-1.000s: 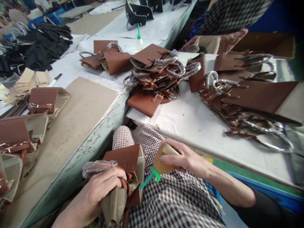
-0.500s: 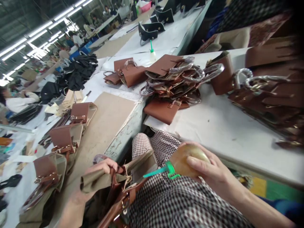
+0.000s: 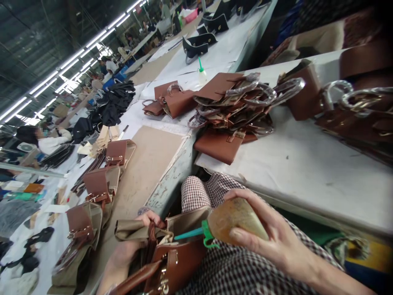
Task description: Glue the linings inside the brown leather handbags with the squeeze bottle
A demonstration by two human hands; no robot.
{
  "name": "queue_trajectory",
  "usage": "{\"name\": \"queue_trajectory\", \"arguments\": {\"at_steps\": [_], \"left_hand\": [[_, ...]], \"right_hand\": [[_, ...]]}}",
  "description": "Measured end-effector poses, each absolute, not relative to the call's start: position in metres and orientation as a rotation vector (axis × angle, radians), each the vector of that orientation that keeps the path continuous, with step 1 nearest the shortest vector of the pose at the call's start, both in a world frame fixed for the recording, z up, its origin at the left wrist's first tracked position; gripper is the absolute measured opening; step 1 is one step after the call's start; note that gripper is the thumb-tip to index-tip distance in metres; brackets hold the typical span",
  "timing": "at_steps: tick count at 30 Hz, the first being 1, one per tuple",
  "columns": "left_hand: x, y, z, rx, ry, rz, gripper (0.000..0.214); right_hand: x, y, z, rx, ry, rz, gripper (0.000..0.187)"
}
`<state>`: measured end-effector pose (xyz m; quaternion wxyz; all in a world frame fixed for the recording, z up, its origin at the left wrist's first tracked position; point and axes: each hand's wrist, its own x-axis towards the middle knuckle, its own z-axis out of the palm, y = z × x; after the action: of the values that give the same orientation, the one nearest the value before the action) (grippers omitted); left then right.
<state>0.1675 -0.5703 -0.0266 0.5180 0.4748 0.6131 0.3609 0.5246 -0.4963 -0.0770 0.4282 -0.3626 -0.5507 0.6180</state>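
My right hand (image 3: 270, 241) is wrapped round a glue bottle (image 3: 235, 221), squat and amber, with a green collar and a long teal nozzle pointing left. The nozzle's tip is at the open top of a brown handbag (image 3: 181, 262) on my lap; whether it touches the bag I cannot tell. My left hand (image 3: 150, 219) grips that bag at its top edge, beside the folded khaki lining (image 3: 132, 230). Part of the left hand is hidden behind the lining. A brown strap and metal buckles hang on the bag's near side.
Brown bags with khaki linings (image 3: 96, 184) stand in a row along the left table. A pile of brown handbags (image 3: 233, 102) with plastic-wrapped handles lies ahead, more at right (image 3: 362, 110). Another green-tipped bottle (image 3: 202, 76) stands farther back. A co-worker (image 3: 52, 139) sits at far left.
The bottle has moved left and its nozzle now reaches the bag's opening. More of the handbag's brown front shows. The whole view has shifted, with the tables appearing farther right.
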Motion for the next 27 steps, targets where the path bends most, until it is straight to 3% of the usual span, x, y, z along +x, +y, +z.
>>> {"name": "queue_trajectory", "arguments": {"at_steps": [10,17,27], "left_hand": [[0.176,-0.572,-0.024,1.301,1.427,0.872,0.028],[0.183,-0.572,-0.025,1.424,1.327,0.746,0.032],[0.184,-0.572,-0.03,1.277,1.319,0.811,0.038]], "right_hand": [[0.535,-0.493,-0.09,-0.891,-0.835,1.844,0.044],[0.549,-0.495,-0.082,-0.935,-1.244,1.573,0.045],[0.54,-0.495,-0.08,-0.743,-1.423,1.358,0.049]]}}
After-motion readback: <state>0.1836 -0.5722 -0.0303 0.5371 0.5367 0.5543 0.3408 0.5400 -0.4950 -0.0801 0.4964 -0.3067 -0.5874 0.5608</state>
